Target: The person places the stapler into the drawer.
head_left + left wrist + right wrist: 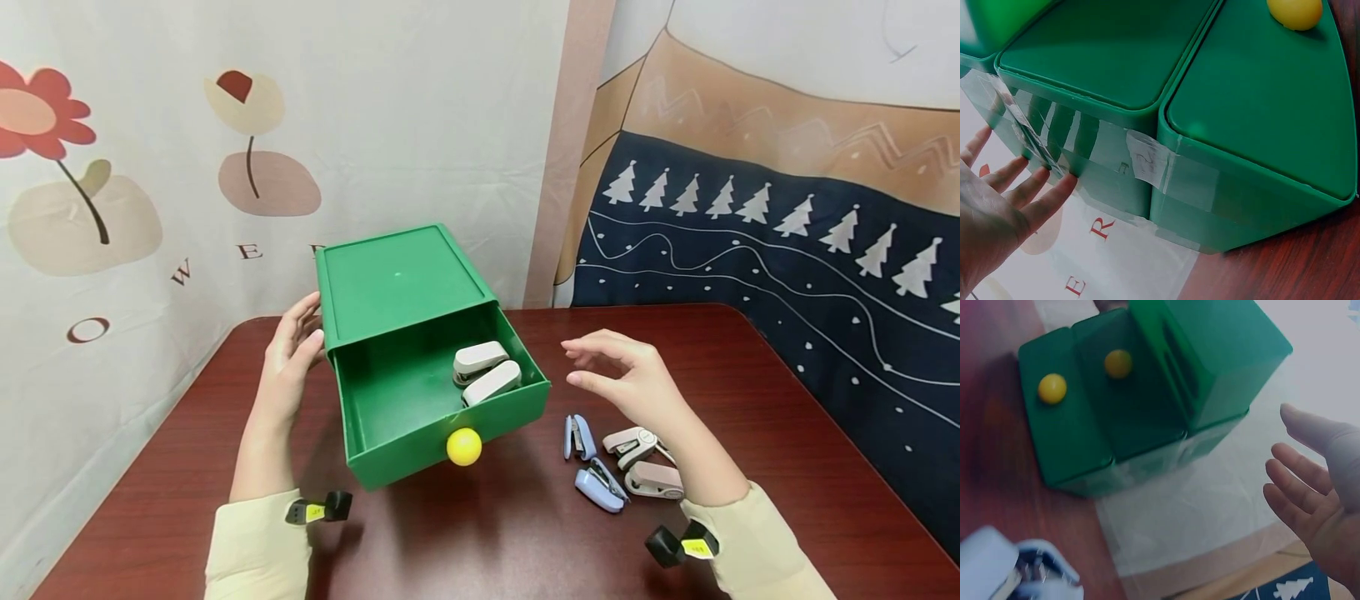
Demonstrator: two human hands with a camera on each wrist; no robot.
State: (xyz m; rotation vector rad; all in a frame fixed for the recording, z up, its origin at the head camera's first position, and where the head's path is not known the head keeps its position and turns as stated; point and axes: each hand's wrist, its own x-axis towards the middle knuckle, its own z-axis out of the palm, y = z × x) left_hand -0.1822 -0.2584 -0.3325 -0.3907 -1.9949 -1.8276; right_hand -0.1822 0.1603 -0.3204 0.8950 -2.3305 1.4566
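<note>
A green drawer unit (pixel 405 283) stands on the table with its top drawer (pixel 397 467) pulled out, a round yellow knob (pixel 463 447) on its front. Two white staplers (pixel 492 382) lie inside that drawer, towards its right side. My left hand (pixel 285 367) is at the unit's left side; in the left wrist view its spread fingers (pixel 1054 197) reach the taped wall, nearly straight. To the right of the drawer my right hand (pixel 633 379) hovers in the air, fingers and thumb apart, holding nothing. Below it lie blue staplers (pixel 600 486) and a pale pink stapler (pixel 654 481).
The dark red wooden table (pixel 450 542) carries everything. Another pale stapler (pixel 630 444) lies partly behind the right forearm. Two closed drawers (pixel 1060 431) with yellow knobs sit under the top one. A printed curtain (pixel 420 108) hangs behind the table.
</note>
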